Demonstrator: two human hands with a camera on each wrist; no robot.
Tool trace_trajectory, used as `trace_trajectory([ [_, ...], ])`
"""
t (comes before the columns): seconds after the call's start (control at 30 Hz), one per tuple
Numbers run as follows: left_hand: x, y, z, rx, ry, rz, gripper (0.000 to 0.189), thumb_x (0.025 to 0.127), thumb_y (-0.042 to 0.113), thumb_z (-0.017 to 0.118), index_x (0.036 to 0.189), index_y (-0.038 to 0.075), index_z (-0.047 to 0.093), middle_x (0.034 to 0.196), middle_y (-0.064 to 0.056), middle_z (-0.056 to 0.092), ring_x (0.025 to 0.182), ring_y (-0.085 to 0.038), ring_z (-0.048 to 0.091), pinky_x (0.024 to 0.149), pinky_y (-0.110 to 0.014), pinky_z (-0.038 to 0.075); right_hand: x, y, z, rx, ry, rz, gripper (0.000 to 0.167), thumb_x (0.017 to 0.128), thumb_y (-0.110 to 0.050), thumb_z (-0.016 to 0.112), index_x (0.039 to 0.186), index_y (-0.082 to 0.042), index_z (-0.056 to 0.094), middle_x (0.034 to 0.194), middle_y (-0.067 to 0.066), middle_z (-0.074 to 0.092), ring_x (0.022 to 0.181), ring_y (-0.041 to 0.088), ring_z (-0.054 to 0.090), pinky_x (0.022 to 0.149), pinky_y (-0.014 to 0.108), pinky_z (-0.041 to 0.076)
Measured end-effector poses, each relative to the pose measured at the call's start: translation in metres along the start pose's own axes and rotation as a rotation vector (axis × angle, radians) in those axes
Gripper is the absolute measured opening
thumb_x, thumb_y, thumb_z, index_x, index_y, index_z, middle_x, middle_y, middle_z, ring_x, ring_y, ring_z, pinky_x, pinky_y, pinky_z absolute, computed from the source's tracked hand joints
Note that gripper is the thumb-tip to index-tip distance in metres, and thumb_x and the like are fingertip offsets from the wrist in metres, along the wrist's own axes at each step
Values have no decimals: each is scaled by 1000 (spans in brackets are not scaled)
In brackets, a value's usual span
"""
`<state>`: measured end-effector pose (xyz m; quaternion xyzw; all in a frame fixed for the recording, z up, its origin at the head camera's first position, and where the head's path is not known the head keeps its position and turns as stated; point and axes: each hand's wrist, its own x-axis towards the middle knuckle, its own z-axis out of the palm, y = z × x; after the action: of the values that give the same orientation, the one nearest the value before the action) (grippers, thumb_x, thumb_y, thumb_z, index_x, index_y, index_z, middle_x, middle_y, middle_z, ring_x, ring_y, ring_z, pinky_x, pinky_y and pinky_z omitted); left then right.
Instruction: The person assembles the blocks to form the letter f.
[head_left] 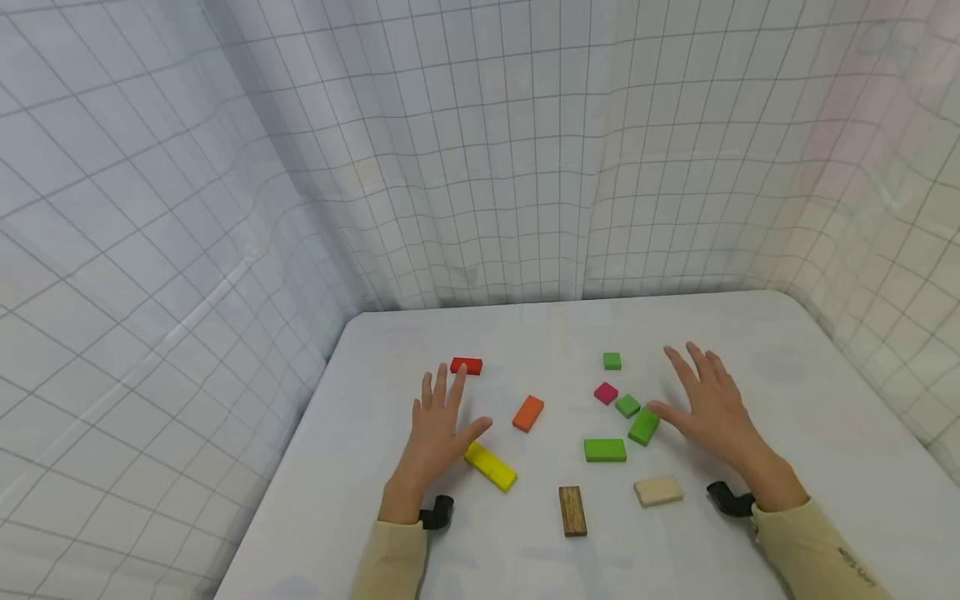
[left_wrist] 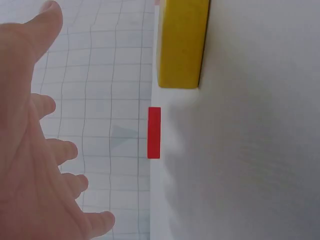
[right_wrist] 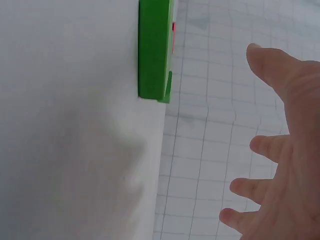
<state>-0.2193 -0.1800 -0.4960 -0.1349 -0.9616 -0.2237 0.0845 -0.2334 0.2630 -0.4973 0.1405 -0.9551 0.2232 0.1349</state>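
Yellow block: flat on the counter, slanted, just right of the left hand. Left hand is spread, palm down, raised above the surface; left wrist view shows it apart from the block. Its index fingertip overlaps the red block in the head view, but that block lies farther back.

Right hand also spread and raised, thumb out toward the slanted green block. Thumb tip overlaps that block's edge from above; right wrist view has the thumb apart from the green there.

Rest of the layout: small green square just beside the slanted green one, contact unclear. Pink block just behind and left of it, second green square farther back. Flat green block sits front-left of the slanted one. Orange block between the hands, nearer the left. Brown wooden block near the front, beige block to its right. Grid-lined curtain behind the counter.
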Motion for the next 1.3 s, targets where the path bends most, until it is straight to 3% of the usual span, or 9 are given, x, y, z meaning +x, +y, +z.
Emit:
trace_trajectory([
  [0.3,-1,21,6,-63,-8,131,95,93,61,61,164,26,10,167,-16,8,151,-43,5,112,-71,18,-2,-30,8,129,-31,-120,99,83,-52,80,161,-23,27,162,16,23,146,41,19,98,75,35],
  [0.63,-6,53,15,-15,-137,212,96,89,65,64,163,25,17,163,-12,27,149,-38,21,116,-58,26,-12,-57,25,183,-92,-248,93,80,-53,82,156,-22,38,160,11,28,143,35,27,97,65,45],
  [0.77,-11,62,21,14,-178,241,98,87,67,65,162,21,21,162,-8,30,148,-36,26,115,-54,30,-15,-69,28,176,-115,-290,95,78,-54,83,156,-23,38,159,8,31,143,30,28,102,59,43],
  [0.97,-17,72,28,48,-226,316,93,86,71,62,160,27,28,158,-5,37,145,-35,32,113,-57,32,-22,-78,32,117,-159,-320,97,75,-57,84,156,-30,38,157,6,35,141,27,31,101,60,44],
  [1.17,-22,79,31,115,-266,350,88,82,77,61,153,27,44,149,0,47,138,-26,40,111,-53,36,-31,-85,31,63,-207,-343,93,73,-59,84,152,-27,46,156,5,38,140,31,33,102,63,42],
  [1.3,-30,82,32,113,-328,347,85,80,80,60,146,28,52,140,5,53,133,-21,46,112,-50,36,-39,-93,33,53,-249,-361,89,73,-62,83,148,-26,51,153,5,41,138,32,36,104,62,41],
])
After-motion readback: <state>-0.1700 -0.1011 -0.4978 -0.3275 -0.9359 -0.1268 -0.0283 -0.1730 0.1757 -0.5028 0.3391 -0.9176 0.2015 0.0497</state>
